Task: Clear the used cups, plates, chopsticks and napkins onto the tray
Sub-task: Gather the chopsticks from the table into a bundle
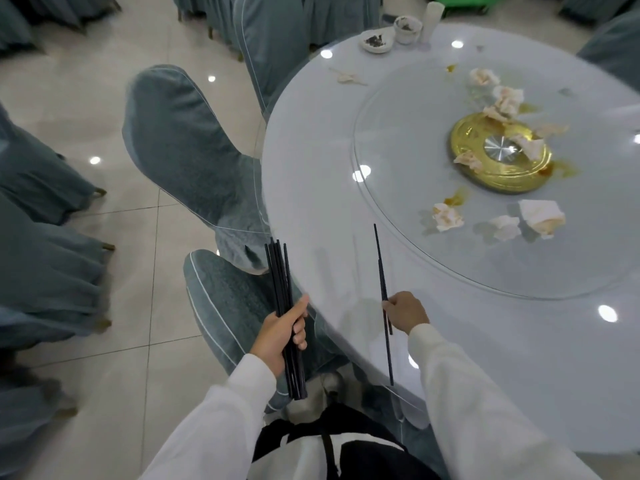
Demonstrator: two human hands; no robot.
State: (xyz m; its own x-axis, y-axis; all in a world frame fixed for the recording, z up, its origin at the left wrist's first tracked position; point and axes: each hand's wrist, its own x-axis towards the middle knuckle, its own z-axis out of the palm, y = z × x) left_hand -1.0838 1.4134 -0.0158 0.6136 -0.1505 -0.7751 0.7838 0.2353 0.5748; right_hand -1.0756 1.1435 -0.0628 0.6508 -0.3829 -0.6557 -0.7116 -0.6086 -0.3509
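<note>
Black chopstick bundle (285, 320) in left hand (280, 336) overhangs table edge (313, 306).

Bundle's (284, 317) chopstick count indistinct

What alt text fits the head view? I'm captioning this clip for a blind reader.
A person's left hand grips a bundle of black chopsticks while the right hand holds one more pair over the edge of a round table. Crumpled napkins litter the glass turntable; a cup and small dish sit at the far edge.
</note>
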